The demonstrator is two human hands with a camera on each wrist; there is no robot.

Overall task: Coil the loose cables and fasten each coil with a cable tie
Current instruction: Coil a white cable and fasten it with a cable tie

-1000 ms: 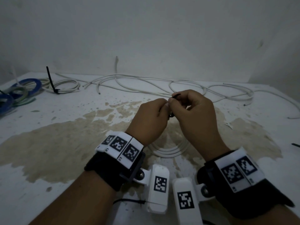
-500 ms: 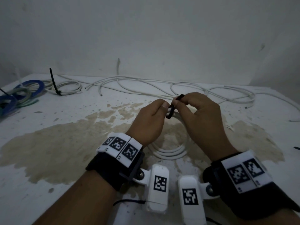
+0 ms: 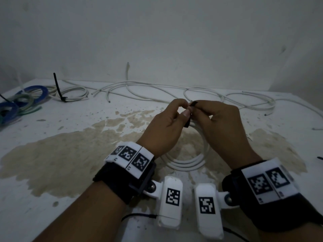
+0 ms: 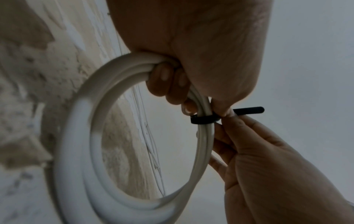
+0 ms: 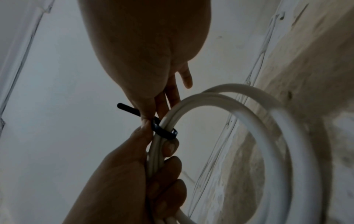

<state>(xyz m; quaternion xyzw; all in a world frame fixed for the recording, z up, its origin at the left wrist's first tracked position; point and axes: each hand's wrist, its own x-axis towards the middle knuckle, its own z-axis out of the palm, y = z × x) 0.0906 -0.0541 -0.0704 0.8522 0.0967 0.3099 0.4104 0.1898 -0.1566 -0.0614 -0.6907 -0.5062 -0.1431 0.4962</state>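
**Tie goes on as one more coil nears completion**

A person's left hand (image 3: 167, 124) and right hand (image 3: 218, 126) meet above the stained white desk (image 3: 70, 206). Between them they hold up a coil of round white plastic-sheathed cable (image 3: 185, 165), its lower turns hanging near the desktop. The left hand's fingers curl round the bundled turns. The right hand pinches the tail of a thin black plastic cable tie (image 4: 205, 119), which is looped around the bundle just beside the left fingertips.

The step appears to be cinching. Done well, it means keeping the turns stacked flat in the left grip and drawing the tail straight out from the head. The loop should then close squarely rather than slide along the cable or trap a fingertip.

Farther back, long loose white cables (image 3: 157, 88) sprawl along the wall. Tied coils of blue cable (image 3: 35, 91) and white cable (image 3: 75, 93) sit at the far left.
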